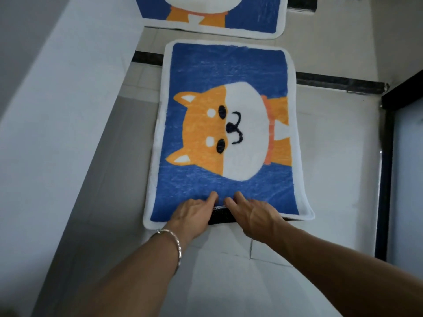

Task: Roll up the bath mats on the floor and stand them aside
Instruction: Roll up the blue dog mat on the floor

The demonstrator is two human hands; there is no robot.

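the pale tiled floor (332, 156) runs away from the person, and the near bath mat (229, 72), blue with an orange and white dog, lies flat on it with its long axis pointing straight away from them. a second bath mat (251, 14) of the same print lies just beyond its far end, apart from it. the near short edge is turned up a little in the middle, showing a strip of dark backing (220, 215). the left hand (193, 215) and right hand (253, 212) sit side by side on that edge, fingers extended and pressing down over the fold, neither nearer than the other. i'd judge the roll has to travel directly forward, along the mat's length.
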